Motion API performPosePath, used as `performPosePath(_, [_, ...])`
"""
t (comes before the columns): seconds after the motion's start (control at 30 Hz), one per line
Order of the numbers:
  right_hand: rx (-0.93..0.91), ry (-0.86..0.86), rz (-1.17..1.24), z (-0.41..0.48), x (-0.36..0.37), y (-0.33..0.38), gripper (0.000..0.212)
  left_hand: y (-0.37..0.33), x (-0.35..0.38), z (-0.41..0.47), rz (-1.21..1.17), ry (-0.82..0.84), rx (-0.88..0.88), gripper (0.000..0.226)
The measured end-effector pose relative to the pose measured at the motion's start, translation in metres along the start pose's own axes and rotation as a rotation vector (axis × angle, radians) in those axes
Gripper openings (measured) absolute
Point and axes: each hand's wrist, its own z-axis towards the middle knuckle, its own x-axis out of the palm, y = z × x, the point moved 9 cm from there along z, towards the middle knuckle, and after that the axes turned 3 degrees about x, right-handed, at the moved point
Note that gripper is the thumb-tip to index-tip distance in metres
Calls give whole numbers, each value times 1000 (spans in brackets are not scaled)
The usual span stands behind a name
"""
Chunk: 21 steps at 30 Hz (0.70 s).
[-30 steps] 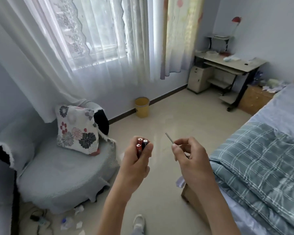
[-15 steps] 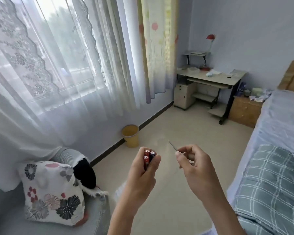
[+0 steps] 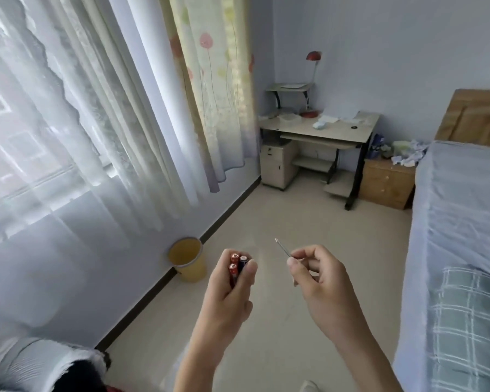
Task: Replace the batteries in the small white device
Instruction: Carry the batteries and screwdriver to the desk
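Observation:
My left hand grips three small batteries upright, two red and one dark blue, their tips poking above my fingers. My right hand pinches a thin metal tool, likely a small screwdriver, whose tip points up and to the left; its handle is hidden in my fist. Both hands are held in front of me above the floor, a short gap apart. No small white device shows in this view.
A yellow waste bin stands by the wall under the curtains. A desk with a red lamp is in the far corner, a wooden nightstand beside it. The bed runs along the right. A covered armchair sits bottom left.
My view has swung up and to the right, away from the armchair and toward the desk. Both hands keep the same hold and spacing.

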Motion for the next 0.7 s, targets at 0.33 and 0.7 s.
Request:
performPosePath(0.33, [-12, -150, 19, 235, -52, 23, 5, -28, 75, 237, -9, 87, 52, 19])
performPosePath(0.7, [18, -274, -29, 445, -83, 0, 7, -2, 148, 473, -39, 246, 73, 17])
